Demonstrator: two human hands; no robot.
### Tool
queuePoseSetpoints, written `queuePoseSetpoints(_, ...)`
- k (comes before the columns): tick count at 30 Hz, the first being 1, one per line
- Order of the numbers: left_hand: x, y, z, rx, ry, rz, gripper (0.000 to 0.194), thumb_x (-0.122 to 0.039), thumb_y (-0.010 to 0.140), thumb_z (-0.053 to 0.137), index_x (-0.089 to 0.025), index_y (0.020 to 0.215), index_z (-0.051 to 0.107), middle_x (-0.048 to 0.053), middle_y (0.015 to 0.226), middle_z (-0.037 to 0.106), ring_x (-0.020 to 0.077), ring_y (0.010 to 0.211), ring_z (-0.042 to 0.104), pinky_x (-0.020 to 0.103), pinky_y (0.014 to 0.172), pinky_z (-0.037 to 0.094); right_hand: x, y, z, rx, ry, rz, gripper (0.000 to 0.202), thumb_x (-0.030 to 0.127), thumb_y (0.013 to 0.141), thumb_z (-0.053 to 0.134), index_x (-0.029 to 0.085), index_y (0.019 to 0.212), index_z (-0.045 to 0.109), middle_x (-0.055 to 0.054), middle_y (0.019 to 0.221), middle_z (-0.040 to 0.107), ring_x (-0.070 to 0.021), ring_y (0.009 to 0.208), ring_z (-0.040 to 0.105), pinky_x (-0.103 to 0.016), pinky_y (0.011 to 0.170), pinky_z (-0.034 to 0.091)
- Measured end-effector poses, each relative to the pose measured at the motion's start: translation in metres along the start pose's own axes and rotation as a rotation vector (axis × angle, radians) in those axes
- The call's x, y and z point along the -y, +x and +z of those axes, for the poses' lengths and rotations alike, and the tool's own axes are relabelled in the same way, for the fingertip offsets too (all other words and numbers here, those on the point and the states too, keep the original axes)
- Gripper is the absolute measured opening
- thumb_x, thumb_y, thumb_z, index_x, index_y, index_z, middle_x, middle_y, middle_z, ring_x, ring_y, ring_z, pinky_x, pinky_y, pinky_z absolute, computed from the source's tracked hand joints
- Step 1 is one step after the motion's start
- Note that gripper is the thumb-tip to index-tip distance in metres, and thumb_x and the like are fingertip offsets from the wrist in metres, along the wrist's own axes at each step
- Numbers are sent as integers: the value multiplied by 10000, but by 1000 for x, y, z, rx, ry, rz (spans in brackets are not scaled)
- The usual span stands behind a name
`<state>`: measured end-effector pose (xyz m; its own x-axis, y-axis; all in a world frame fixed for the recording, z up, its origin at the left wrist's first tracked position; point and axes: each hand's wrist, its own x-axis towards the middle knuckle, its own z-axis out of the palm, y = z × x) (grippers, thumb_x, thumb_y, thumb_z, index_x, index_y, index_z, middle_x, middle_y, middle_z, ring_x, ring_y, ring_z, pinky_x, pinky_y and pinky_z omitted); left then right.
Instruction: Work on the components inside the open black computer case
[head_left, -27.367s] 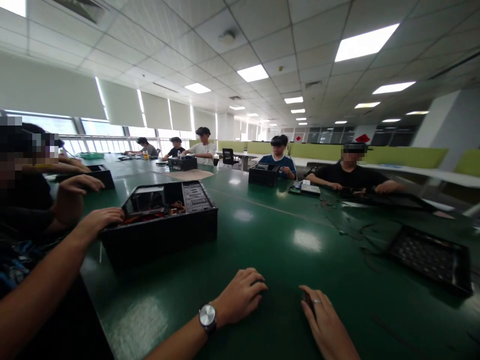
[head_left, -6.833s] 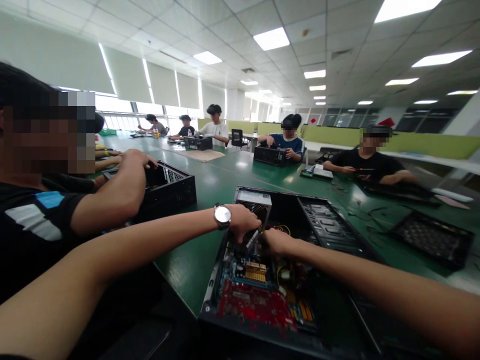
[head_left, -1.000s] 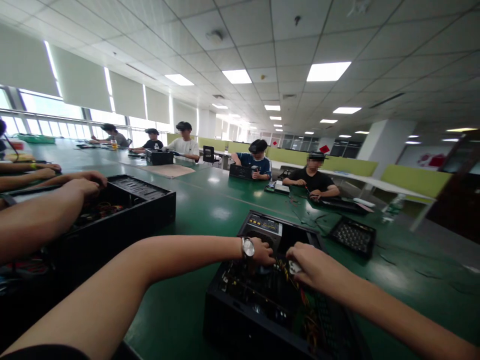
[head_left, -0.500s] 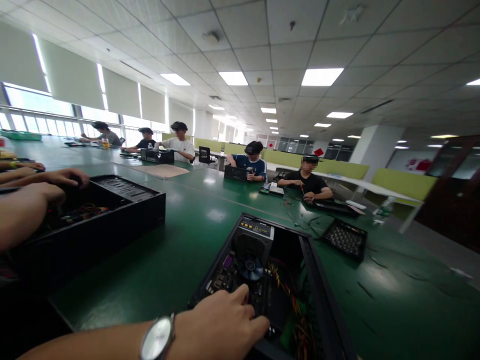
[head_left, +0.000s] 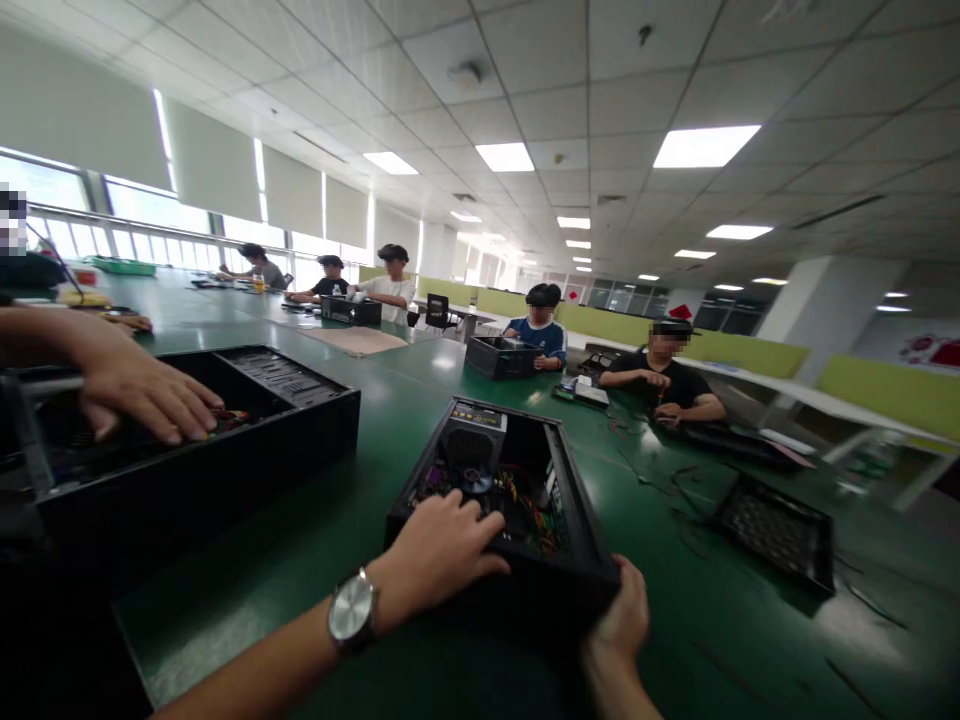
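An open black computer case (head_left: pixel 570 585) lies on the green table (head_left: pixel 420 400) in front of me, with a fan, coloured wires and a power supply (head_left: pixel 472 430) showing inside. My left hand (head_left: pixel 439 550), with a wristwatch on its wrist, grips the case's near rim, fingers curled over the edge into the inside. My right hand (head_left: pixel 622 615) holds the case's near right corner from outside.
A co-worker's hand (head_left: pixel 142 390) rests in a second open case (head_left: pixel 225 420) at my left. A black perforated side panel (head_left: pixel 776 530) and loose cables lie to the right. Several other people sit with cases along the far side of the table.
My left hand has moved from inside the case to its near rim. My right hand has come back into view at the near right corner. The case now sits farther from me.
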<state>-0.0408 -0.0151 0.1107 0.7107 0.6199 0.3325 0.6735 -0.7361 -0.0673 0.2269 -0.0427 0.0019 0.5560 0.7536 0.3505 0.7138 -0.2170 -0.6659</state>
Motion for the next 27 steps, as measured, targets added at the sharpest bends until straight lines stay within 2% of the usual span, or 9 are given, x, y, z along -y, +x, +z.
queuePoseSetpoints(3,49,17,14,-212,92,-178,403,-396,938,632,-271,1317,574,121,1211,620,329,1199,539,477,970,450,65,47,70,72,-62,2,420,460,1011,478,194,1327,550,-132,1316,568,-281,1147,578,-484,950,505)
queuePoseSetpoints(5,61,25,27,-390,98,-334,437,-246,948,591,-268,1381,537,150,1401,504,338,1353,421,508,1068,378,104,70,108,121,-80,-19,398,439,986,588,215,1314,562,-111,1357,546,-263,1156,573,-492,976,495)
queuePoseSetpoints(7,56,27,43,-500,55,-378,431,-197,945,544,-267,1370,545,143,1488,420,332,1420,345,519,1099,352,134,84,133,131,-70,-40,374,414,983,609,219,1301,577,-105,1362,547,-260,1161,576,-496,981,500)
queuePoseSetpoints(10,35,22,73,-485,-52,-224,411,-233,939,536,-284,1347,552,111,1489,435,313,1416,362,509,1099,380,146,86,146,110,-19,-89,342,397,987,609,210,1272,593,-100,1318,576,-245,1114,601,-469,945,527)
queuePoseSetpoints(14,13,6,110,-365,-137,-60,438,-176,903,548,-272,1331,542,91,1446,491,277,1384,421,468,1111,415,98,65,119,104,70,-244,259,365,1033,502,173,1181,595,-92,1185,614,-227,1069,612,-435,927,523)
queuePoseSetpoints(17,7,1,125,-274,-146,56,426,-145,895,554,-249,1309,545,93,1425,514,259,1376,445,437,1113,436,40,34,70,159,124,-398,327,289,1069,252,201,1062,567,-100,1082,608,-211,1039,614,-382,933,506)
queuePoseSetpoints(19,4,9,126,-236,-130,173,407,-153,912,547,-232,1311,541,99,1415,526,252,1376,448,420,1109,442,5,11,33,212,138,-461,335,314,1065,221,234,1020,542,-92,1038,599,-212,974,622,-364,888,515)
queuePoseSetpoints(23,-7,62,115,-193,-50,213,394,-191,942,530,-207,1336,525,107,1401,532,246,1374,438,390,1117,415,-42,-27,-27,300,110,-529,245,356,1062,298,261,1038,522,-69,1022,583,-211,914,627,-359,811,534)
queuePoseSetpoints(27,-5,154,106,-156,2,70,442,-298,984,505,-168,1404,464,135,1440,484,255,1402,390,392,1151,349,-61,-47,-48,250,61,-649,174,248,1026,368,276,1065,535,-63,1021,594,-190,861,651,-305,737,556)
